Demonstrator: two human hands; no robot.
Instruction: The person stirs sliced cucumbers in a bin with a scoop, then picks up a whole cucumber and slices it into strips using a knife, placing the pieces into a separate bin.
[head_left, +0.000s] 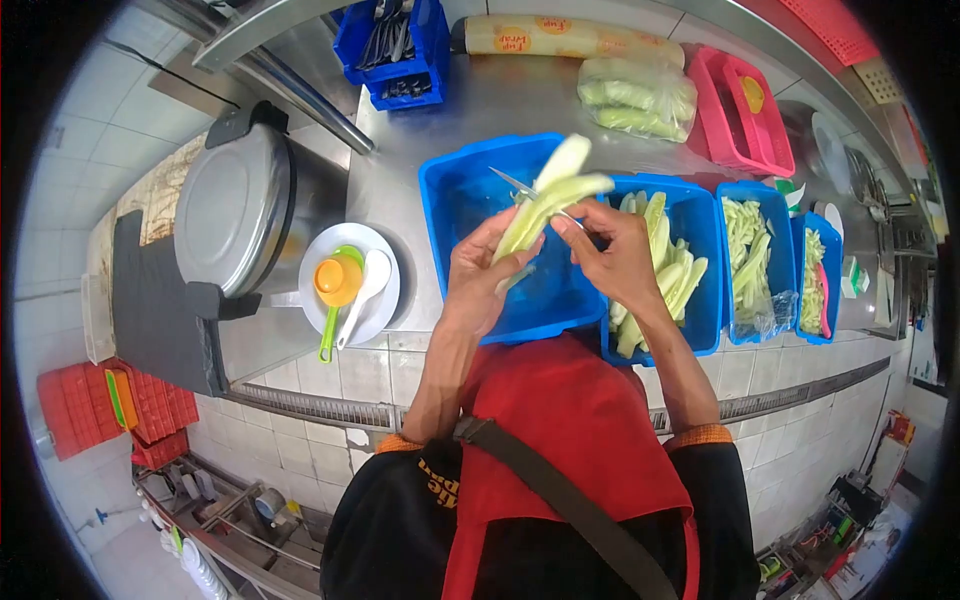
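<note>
Above the steel counter (500,100), left hand (485,275) clasps long pale-green peeled cucumber pieces (550,195) pointing one o'clock; right hand (615,250), at three o'clock, pinches a thin steel knife (510,181).

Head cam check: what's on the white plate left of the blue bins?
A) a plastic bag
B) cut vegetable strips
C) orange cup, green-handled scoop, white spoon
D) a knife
C: the white plate carries an orange cup, a green-handled scoop and a white spoon, nothing else.

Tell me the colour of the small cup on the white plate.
The cup is orange, clear in the head view.
</note>
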